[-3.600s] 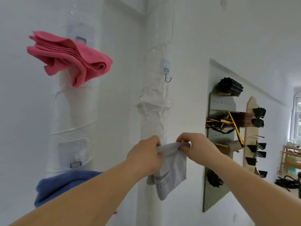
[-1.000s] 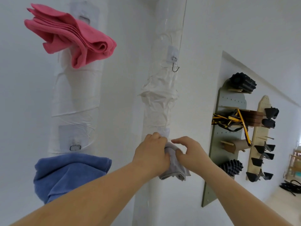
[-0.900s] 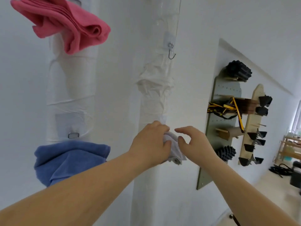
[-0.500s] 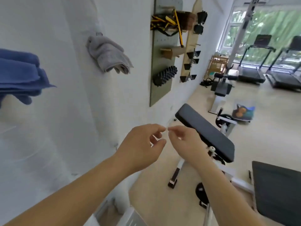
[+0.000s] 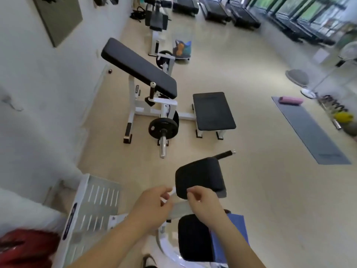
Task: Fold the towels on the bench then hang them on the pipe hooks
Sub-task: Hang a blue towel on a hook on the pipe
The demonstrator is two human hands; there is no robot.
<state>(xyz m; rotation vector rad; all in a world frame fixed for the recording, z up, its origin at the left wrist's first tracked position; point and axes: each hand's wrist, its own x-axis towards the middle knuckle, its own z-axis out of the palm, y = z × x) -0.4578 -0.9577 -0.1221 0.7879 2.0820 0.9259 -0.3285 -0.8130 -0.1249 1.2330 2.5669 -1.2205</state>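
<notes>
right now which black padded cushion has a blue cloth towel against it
The nearest black padded cushion, bottom of the view: the blue cloth towel lies along its right edge. The other black cushions show none.

Beige floor (image 5: 251,155) carries everything I can see. Near bench (image 5: 191,236) at bottom has a black seat pad, with a blue towel (image 5: 238,225) at its right edge; I can't tell how much of the towel the pad supports.

Standing on the floor:
- curl bench (image 5: 139,66), weight plate (image 5: 163,128) on its bar
- low flat bench (image 5: 213,111) just right of it
- grey mat (image 5: 313,136) well apart, pink roll (image 5: 290,100) lying across its far end
- fan base (image 5: 308,93) and grey dome (image 5: 297,76) just beyond the mat
- treadmills (image 5: 216,8) far back, blurred
</notes>
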